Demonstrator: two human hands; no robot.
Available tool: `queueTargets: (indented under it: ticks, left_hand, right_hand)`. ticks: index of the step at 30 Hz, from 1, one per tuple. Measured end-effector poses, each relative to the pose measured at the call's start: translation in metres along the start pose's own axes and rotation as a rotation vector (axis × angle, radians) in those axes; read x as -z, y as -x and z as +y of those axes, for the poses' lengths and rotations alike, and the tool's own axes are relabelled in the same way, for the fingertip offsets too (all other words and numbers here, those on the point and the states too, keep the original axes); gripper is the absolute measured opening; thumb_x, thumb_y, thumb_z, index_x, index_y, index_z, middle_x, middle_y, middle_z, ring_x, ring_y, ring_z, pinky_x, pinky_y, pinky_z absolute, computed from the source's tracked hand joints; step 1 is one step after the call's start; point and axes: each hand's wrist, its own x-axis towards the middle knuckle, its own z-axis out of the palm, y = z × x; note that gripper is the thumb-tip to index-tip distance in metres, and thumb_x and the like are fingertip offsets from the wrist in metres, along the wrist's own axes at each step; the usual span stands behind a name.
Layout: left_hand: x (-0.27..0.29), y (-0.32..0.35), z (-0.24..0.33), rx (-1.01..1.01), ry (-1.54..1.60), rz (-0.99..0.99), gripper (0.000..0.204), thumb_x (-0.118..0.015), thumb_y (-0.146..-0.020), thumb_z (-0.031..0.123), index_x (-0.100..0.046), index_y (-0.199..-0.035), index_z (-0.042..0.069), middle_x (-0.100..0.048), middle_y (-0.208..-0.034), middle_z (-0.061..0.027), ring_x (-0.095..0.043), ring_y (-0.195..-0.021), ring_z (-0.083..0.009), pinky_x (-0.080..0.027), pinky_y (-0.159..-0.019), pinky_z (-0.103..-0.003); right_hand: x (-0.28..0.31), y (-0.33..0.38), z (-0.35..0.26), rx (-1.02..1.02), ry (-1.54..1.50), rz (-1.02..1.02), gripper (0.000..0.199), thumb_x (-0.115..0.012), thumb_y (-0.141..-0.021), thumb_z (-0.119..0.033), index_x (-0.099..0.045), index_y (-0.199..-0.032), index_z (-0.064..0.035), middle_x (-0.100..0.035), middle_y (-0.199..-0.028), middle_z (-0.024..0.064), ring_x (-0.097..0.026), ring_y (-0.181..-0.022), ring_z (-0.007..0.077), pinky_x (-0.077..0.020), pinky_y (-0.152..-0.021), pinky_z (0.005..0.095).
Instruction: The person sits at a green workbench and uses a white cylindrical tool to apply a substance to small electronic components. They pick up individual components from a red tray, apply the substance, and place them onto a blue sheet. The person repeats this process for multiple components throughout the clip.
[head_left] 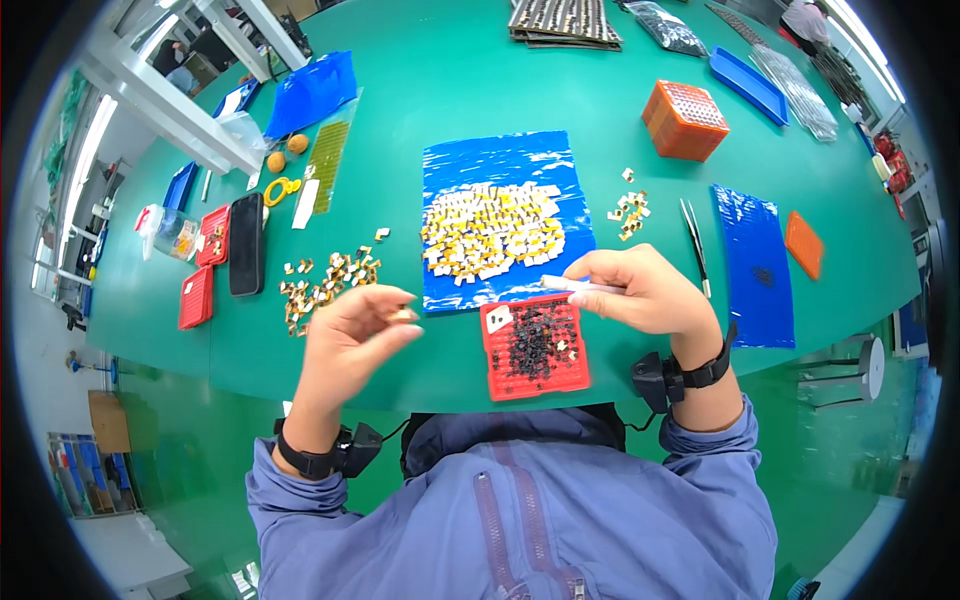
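Observation:
My left hand (355,335) is raised over the green table (420,100) and pinches a small gold-coloured part (403,314) between thumb and fingers. My right hand (640,290) grips a thin white pen-like tool (570,284) that points left, just above a red grid tray (535,345) filled with small dark pieces. Behind the tray lies a blue sheet (500,160) covered with a heap of small white and yellow parts (490,230). A scatter of gold parts (325,280) lies left of my left hand.
A black phone (246,243) and red trays (197,297) lie at the left. Tweezers (694,243), a second blue sheet (752,265), a small orange tray (804,243), an orange box (684,120) and another small pile of gold parts (628,210) are at the right.

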Motion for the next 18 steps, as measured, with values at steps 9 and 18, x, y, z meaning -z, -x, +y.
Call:
queueTargets:
  ticks: [9,18]
  left_hand:
    - [-0.054,-0.051,-0.014,0.037,0.211,-0.371,0.005,-0.061,-0.085,0.003,-0.058,-0.087,0.001,-0.058,-0.079,-0.0051,-0.056,-0.065,-0.0096,-0.045,-0.061,-0.022]
    - [-0.062,-0.061,-0.043,0.233,0.844,-0.532,0.006,-0.056,-0.088,0.001,-0.051,-0.09,0.004,-0.06,-0.078,-0.008,-0.062,-0.071,-0.0139,-0.052,-0.062,-0.024]
  right_hand:
    - [0.002,-0.001,0.003,-0.039,-0.164,-0.072,0.021,-0.066,-0.085,-0.022,-0.067,-0.089,-0.0014,-0.052,-0.055,-0.0008,-0.04,-0.049,0.0042,-0.031,-0.044,0.0233]
    - [-0.003,-0.004,0.0,-0.008,-0.231,-0.032,0.021,-0.057,-0.09,-0.019,-0.066,-0.083,-0.0009,-0.053,-0.055,0.0013,-0.045,-0.051,0.006,-0.0367,-0.047,0.0243]
